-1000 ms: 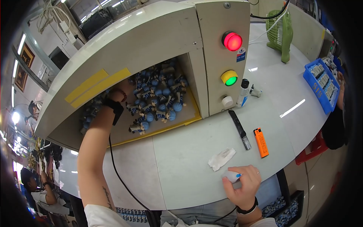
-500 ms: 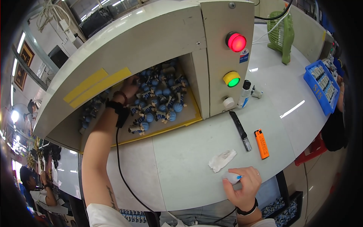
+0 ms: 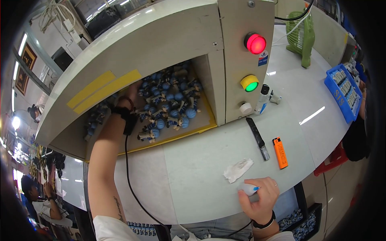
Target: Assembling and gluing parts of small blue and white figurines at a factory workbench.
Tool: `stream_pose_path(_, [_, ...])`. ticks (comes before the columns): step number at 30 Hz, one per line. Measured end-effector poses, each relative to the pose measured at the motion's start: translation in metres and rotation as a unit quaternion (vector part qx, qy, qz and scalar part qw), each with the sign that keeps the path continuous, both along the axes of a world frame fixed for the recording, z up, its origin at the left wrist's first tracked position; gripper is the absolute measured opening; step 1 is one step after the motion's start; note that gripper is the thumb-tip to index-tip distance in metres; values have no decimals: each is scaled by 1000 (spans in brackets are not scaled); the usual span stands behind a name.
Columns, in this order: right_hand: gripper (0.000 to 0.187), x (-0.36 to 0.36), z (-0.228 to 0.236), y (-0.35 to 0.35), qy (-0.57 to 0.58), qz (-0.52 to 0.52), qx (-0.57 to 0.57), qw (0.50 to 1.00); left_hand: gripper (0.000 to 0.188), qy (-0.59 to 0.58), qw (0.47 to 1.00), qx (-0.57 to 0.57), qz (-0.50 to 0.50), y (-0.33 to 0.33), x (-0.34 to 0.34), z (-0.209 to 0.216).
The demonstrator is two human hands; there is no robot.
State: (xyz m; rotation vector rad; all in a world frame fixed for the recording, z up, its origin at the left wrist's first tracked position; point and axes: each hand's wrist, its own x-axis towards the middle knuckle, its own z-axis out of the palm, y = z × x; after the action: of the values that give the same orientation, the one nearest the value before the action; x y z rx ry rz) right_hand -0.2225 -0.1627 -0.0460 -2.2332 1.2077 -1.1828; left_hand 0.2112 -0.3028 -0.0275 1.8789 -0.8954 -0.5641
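My left hand [image 3: 135,94] reaches into the opening of a beige cabinet, beside a pile of small blue-haired doll figures [image 3: 173,97]. Its fingers are mostly hidden behind the cabinet's upper edge, so their grip does not show. A black wrist strap [image 3: 124,117] with a cord hanging from it circles that wrist. Low on the right of the white table, my right hand [image 3: 261,197] is closed around a small translucent squeeze bottle [image 3: 247,188] with a blue tip. A crumpled white tissue [image 3: 238,170] lies just beyond the bottle.
A black-handled cutter knife [image 3: 256,136] and an orange lighter [image 3: 280,152] lie right of the tissue. A clear bottle with a black cap [image 3: 263,98] stands by the cabinet's control panel [image 3: 237,64]. Farther right are a green fan [image 3: 300,38] and a blue crate [image 3: 342,94].
My left hand has shifted slightly left inside the cabinet, and less of its fingers shows. The right hand keeps its hold on the squeeze bottle. The whole view has shifted a little.
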Motion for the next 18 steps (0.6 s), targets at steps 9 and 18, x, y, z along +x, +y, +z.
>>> stream_pose_path(9, [18,0,0,0,5,-5,-3,1000,52,-262,960,65,-70,1,5,-8])
stream_pose_path(18, [17,-2,-3,0,-10,5,-10,1000,59,-482,826,151,-251,-1,-38,-11])
